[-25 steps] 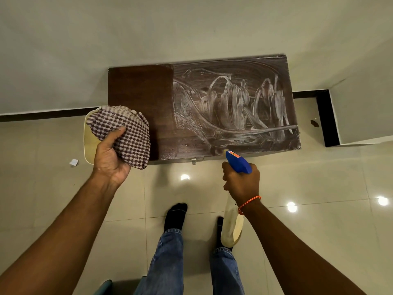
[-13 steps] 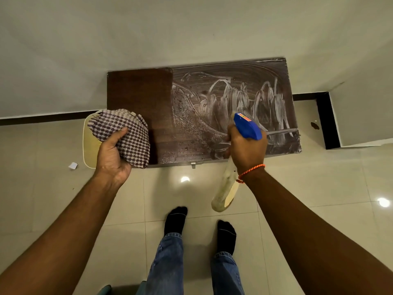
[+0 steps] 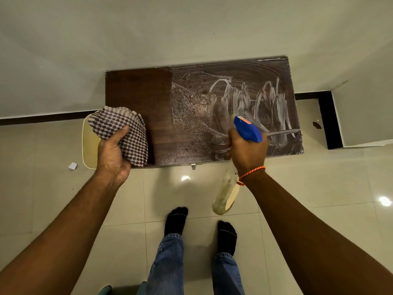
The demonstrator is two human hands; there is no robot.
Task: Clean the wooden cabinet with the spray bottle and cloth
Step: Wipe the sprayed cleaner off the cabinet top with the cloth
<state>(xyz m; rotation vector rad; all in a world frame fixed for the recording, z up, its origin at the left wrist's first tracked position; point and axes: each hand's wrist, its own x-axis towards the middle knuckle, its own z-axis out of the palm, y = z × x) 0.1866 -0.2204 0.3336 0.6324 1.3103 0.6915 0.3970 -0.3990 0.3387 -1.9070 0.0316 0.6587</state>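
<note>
Cloth (image 3: 127, 128) was bunched in left grip (image 3: 113, 152) over cabinet (image 3: 138, 92) front-left edge: soft, light, graspable anywhere. Right grip (image 3: 247, 154) clasped bottle (image 3: 247, 128) by neck above streaked top; judged light, wet plastic likely slippery.

Left grip (image 3: 112, 154) and right grip (image 3: 247, 153) are held out forward, both clenched tight.

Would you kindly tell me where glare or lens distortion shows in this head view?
Head view: bright reflections glare on the floor, one below the cabinet, one at far right; the wide lens bends the skirting and cabinet edges; cloth and spray bottle look sharp.
</note>
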